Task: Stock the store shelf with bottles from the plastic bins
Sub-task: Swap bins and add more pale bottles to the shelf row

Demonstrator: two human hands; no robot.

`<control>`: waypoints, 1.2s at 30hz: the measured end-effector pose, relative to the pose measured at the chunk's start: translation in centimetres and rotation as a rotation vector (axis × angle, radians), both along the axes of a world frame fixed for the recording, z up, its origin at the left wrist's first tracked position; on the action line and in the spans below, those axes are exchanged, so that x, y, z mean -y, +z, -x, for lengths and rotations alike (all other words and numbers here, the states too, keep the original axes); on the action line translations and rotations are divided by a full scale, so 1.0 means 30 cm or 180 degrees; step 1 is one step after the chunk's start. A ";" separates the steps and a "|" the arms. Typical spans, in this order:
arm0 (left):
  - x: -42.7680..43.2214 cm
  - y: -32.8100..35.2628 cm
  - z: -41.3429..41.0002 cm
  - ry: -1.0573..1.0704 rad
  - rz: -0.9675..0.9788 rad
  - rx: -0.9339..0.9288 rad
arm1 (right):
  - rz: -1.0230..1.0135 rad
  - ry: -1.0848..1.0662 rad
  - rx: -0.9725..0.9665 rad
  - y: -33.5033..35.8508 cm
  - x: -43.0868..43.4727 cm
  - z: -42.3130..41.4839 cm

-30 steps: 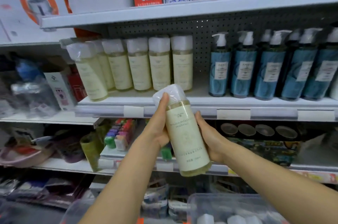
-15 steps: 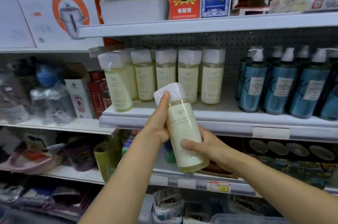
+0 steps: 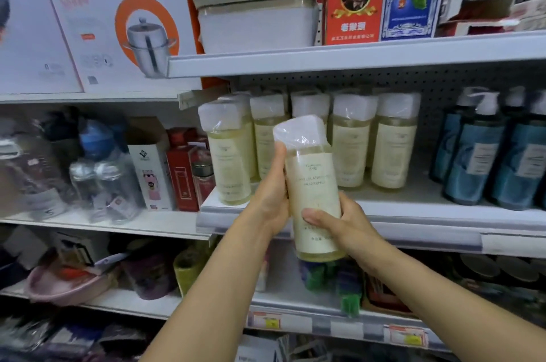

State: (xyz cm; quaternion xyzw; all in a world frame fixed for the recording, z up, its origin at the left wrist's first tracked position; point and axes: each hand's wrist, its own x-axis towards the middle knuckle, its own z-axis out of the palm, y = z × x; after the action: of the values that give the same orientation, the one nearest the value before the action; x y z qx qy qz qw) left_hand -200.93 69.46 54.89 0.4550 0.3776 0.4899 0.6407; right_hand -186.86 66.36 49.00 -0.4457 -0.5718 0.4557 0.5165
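"QOBOS" in grey capitals on white pot box (image 3: pixel 97 21), well up-left of the grip, "FRAGRANCE" faintly on gripped bottle (image 3: pixel 313 175), remaining label lines blurred

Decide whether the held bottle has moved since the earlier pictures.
Yes. Against the shelf edge, the bottle has risen: its cap now overlaps the row of bottles standing there.

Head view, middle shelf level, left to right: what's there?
Clear bottles → white box → red box → cream bottles → blue pump bottles. Held bottle overlaps the cream row, so omitted.
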 end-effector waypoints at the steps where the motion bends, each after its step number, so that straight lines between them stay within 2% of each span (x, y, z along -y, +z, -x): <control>1: -0.010 0.007 0.020 0.0005 -0.0085 -0.0027 | -0.0072 -0.0066 -0.0021 0.018 -0.023 0.023; 8: -0.076 -0.009 0.126 0.0129 -0.0514 -0.0220 | -0.0365 -0.0384 0.0030 0.098 -0.176 0.144; 17: -0.183 -0.040 0.171 0.0353 -0.0549 -0.0288 | -0.0353 -0.0332 0.0224 0.061 -0.293 0.216; 21: -0.203 -0.106 0.161 0.0264 -0.0528 -0.0520 | -0.0323 -0.0294 0.0381 0.044 -0.313 0.211; 26: -0.197 -0.180 0.188 0.0221 -0.0798 -0.0970 | -0.0211 -0.0158 0.0648 0.049 -0.335 0.203; 36: -0.238 -0.200 0.211 0.0400 -0.0771 -0.0739 | -0.0080 -0.0111 0.0687 0.035 -0.362 0.206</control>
State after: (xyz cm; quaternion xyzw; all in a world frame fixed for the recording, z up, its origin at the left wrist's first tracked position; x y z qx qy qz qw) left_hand -207.27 76.59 48.88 0.5578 0.4149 0.5151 0.5014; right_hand -193.05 77.23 50.06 -0.4956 -0.6219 0.3888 0.4654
